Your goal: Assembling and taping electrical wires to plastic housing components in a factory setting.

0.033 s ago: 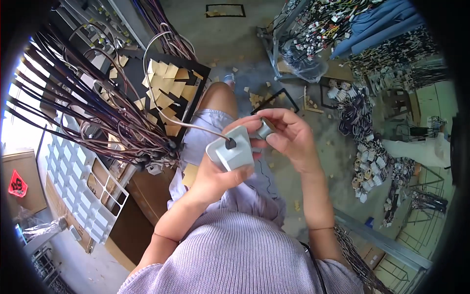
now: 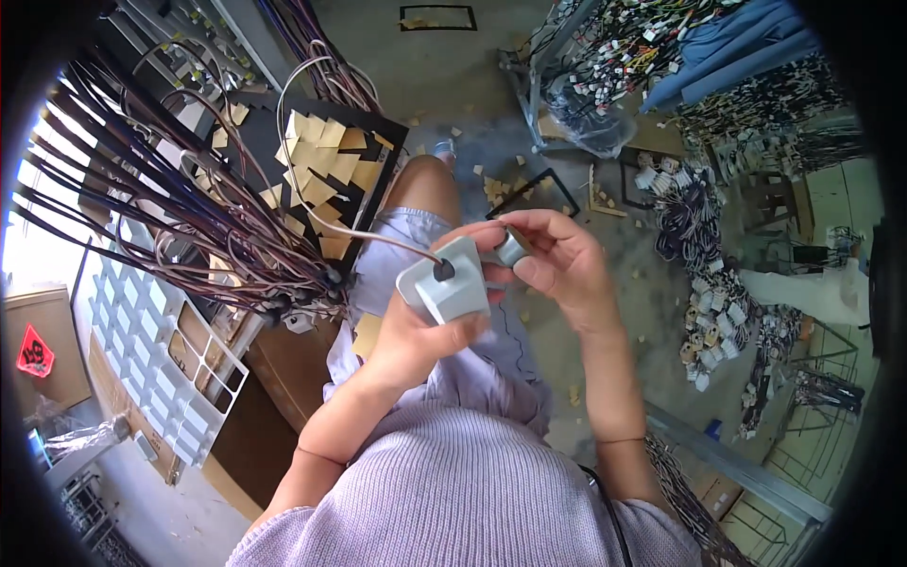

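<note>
Box (image 2: 461, 300) of pale grey plastic is in my left hand (image 2: 416, 345), raised over the lap (image 2: 402, 260) and in the middle of my view, I suppose so that both hands can meet before the eyes. The left thumb lies over its near edge and the other fingers go behind, so this grip is closed around the box and probably steadies it. Its face with the dark plug (image 2: 444, 271) is turned up, which seems to leave the pale brown cable (image 2: 378, 236) free to arc away leftward. With my right hand (image 2: 567, 269) I pinch a small greyish roll (image 2: 511, 248), thumb and fingers closed on it, just beside the box; whether the left fingertips also touch it, I cannot tell. Yellow paper pieces (image 2: 316, 161) lie on a black board (image 2: 357, 200) near the knee (image 2: 427, 180), perhaps for easy reach, and bundled cables (image 2: 189, 222) hang farther left.
</note>
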`<act>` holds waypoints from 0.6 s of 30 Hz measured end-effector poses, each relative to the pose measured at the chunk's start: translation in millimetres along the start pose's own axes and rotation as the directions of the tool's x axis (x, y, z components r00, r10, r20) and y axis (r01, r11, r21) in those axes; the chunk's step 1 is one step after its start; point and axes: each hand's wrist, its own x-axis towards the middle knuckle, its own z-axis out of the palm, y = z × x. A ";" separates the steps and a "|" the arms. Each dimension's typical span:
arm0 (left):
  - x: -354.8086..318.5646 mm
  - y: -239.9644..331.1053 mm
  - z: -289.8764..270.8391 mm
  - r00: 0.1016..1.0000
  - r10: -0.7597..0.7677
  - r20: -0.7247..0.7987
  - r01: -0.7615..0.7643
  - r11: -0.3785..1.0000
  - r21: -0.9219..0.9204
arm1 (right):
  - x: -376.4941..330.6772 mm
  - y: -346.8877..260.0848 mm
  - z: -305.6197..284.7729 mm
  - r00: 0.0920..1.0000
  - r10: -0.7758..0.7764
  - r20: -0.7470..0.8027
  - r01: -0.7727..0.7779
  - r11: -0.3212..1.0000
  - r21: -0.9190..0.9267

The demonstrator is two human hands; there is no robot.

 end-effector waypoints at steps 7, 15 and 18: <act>3.2 -10.8 -4.6 0.997 -0.035 -0.065 0.046 0.981 0.186 | -17.8 -5.1 -9.9 0.997 0.053 0.056 -0.049 0.997 -0.059; 6.2 -13.4 -16.8 0.994 -0.040 -0.100 0.078 0.908 0.411 | -3.0 -15.5 -16.9 0.997 -0.015 -0.080 0.001 0.985 -0.170; -0.9 -21.0 -11.9 0.979 0.125 -0.162 -0.029 0.867 0.497 | 0.8 -15.5 -0.2 0.996 -0.051 0.074 0.076 0.920 -0.385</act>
